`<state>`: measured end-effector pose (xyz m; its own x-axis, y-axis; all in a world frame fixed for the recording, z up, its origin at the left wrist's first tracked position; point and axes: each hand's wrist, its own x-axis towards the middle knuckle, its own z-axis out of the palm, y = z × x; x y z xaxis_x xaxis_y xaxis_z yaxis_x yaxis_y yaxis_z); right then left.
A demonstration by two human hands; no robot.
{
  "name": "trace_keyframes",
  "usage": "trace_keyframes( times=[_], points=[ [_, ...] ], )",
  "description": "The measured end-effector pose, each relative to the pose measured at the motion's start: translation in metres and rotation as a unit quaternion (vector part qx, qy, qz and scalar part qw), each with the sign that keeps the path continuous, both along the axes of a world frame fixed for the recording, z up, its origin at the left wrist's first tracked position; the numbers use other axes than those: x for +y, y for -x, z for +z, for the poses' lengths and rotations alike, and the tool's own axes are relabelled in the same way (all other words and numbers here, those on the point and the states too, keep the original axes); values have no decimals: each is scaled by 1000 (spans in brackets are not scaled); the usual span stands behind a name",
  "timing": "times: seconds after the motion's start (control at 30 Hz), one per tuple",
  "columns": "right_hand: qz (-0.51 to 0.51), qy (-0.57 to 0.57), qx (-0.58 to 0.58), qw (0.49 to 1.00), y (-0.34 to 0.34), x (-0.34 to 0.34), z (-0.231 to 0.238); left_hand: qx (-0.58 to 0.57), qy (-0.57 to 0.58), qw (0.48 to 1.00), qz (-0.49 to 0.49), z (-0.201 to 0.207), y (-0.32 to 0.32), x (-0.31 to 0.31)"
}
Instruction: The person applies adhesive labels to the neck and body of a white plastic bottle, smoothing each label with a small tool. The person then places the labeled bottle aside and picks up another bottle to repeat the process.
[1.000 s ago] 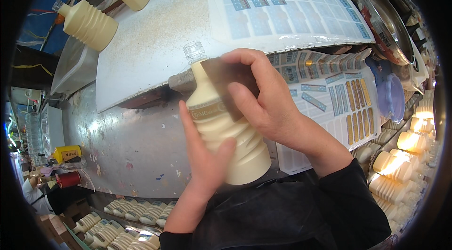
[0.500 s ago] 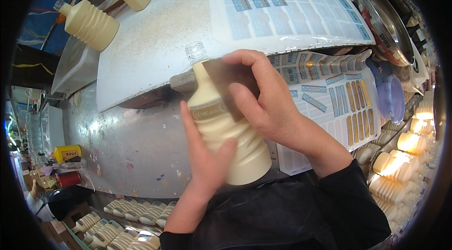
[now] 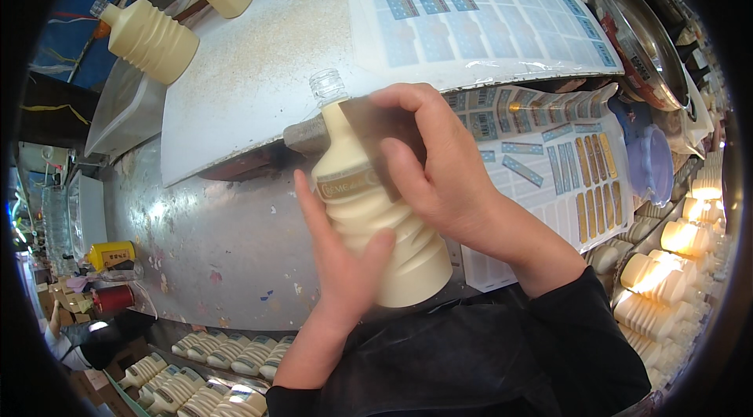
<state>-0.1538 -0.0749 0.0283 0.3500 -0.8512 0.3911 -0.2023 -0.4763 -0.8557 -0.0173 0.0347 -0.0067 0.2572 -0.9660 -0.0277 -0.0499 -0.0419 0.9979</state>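
A cream-coloured plastic bottle (image 3: 408, 260) with ridged sides and a clear threaded neck lies tilted in front of me, its neck pointing away. Around its lower side my left hand (image 3: 343, 264) is wrapped, thumb on top. Pinched in my right hand (image 3: 443, 158) is a flat, dark brown scraper (image 3: 376, 138), its edge against the bottle's shoulder. A gold label strip (image 3: 345, 184) runs across the bottle, partly covered by the scraper. Beneath the bottle's neck sits a grey block-like support (image 3: 306, 137).
Sticker sheets (image 3: 486, 25) lie on the white board (image 3: 267, 48), with more label sheets (image 3: 549, 174) at right. Two cream bottles (image 3: 153, 44) stand at far left. A large pan (image 3: 639, 32) leans at far right. Rows of bottles (image 3: 227, 350) fill the near left; a person (image 3: 74, 342) is at far left.
Almost nothing differs. The scraper and my right hand have shifted very slightly; my left index fingertip has moved a little left. The bottle stays in place.
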Motion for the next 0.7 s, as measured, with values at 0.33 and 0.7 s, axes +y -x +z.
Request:
trace_keyframes(
  times=[0.33,0.7],
  points=[
    [6,0,5,1000,0,0,0,2,1,1000,1,-4,-1,0],
    [4,8,8,1000,1,0,0,8,4,1000,0,-4,-2,0]
  ],
)
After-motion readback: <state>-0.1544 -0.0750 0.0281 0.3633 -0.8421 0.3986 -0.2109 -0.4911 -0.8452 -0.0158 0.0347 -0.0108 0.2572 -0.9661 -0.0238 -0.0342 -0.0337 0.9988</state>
